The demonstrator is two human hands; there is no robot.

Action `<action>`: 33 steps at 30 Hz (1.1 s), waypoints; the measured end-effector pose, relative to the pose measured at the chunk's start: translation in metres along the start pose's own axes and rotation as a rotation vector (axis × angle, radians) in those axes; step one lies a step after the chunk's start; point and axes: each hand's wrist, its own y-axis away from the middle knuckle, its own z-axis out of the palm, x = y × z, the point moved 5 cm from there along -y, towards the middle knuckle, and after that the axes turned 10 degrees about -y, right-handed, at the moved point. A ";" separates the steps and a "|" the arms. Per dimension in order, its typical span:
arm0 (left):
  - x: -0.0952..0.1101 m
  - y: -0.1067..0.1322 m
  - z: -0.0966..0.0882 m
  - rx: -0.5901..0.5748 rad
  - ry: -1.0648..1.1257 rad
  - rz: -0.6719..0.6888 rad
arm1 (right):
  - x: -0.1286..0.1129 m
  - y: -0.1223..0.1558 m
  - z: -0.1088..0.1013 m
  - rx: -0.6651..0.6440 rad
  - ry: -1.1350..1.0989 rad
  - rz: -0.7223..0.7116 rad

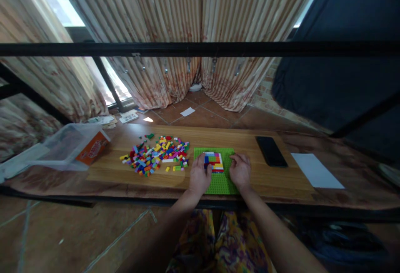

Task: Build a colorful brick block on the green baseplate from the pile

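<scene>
Got a bright green, studded plastic baseplate (pixel 220 186) lying flat near the front edge of a light-brown wood-grain table (pixel 109 175). Carries a small, roughly square build of multicoloured plastic bricks (pixel 216 164) toward its far-left part, with white, red, yellow, pink and blue showing.

Can see the bare left hand (pixel 199 177) right up against the left side of that build, fingers toward the far-left corner, thumb nearer the front. Can't tell about that grip, though: clamped on the bricks or just resting there. Also got the bare right hand (pixel 240 173) over the right side of the baseplate, apart from the build, fingers curled in toward the thumb. Too small to make out that grip either, pinching something tiny or not.

Just left of the baseplate, got a loose, spread-out heap of mixed-colour plastic bricks (pixel 156 154). Past that, at the table's left end, got a see-through plastic box with an orange label (pixel 64 148). Over to the right, got a flat black phone (pixel 271 151) on the table, then a plain white sheet of paper (pixel 317 170) just off the right end.
</scene>
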 end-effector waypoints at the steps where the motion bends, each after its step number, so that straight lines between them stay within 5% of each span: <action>1: 0.001 0.000 0.000 -0.002 0.005 -0.006 | 0.001 0.000 0.000 -0.004 0.005 -0.007; 7: 0.005 0.006 -0.010 0.008 0.075 -0.036 | 0.006 0.000 0.002 -0.044 0.036 -0.063; 13: -0.005 0.013 -0.043 0.065 0.081 -0.041 | 0.008 0.000 0.002 -0.044 0.067 -0.068; 26: -0.132 0.043 -0.152 0.384 -0.179 -0.422 | 0.010 0.001 0.004 -0.056 0.131 -0.142; 33: -0.153 0.052 -0.171 0.384 -0.278 -0.500 | 0.009 0.001 0.002 -0.049 0.152 -0.147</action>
